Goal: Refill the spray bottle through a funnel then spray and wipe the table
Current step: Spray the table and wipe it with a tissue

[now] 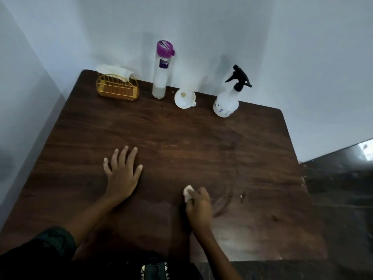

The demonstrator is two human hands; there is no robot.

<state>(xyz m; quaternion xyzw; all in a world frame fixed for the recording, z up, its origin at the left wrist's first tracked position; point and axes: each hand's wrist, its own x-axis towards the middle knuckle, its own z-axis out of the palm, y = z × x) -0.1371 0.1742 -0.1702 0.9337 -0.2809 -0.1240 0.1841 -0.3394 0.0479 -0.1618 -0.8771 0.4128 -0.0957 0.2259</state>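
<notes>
Spray bottle (227, 102) stands upright at the far edge of the dark wooden table (181, 134), right of a white funnel (184, 98). Nearer, the right hand (198, 208) grips a white wad of tissue (188, 191) against the tabletop; the left hand (122, 170) lies flat, fingers spread.

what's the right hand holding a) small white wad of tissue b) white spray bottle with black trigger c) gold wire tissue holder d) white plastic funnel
a: the right hand curls round a small white wad of tissue on the dark wooden table; the white spray bottle with black trigger, white plastic funnel and gold wire tissue holder stand apart at the far edge.
</notes>
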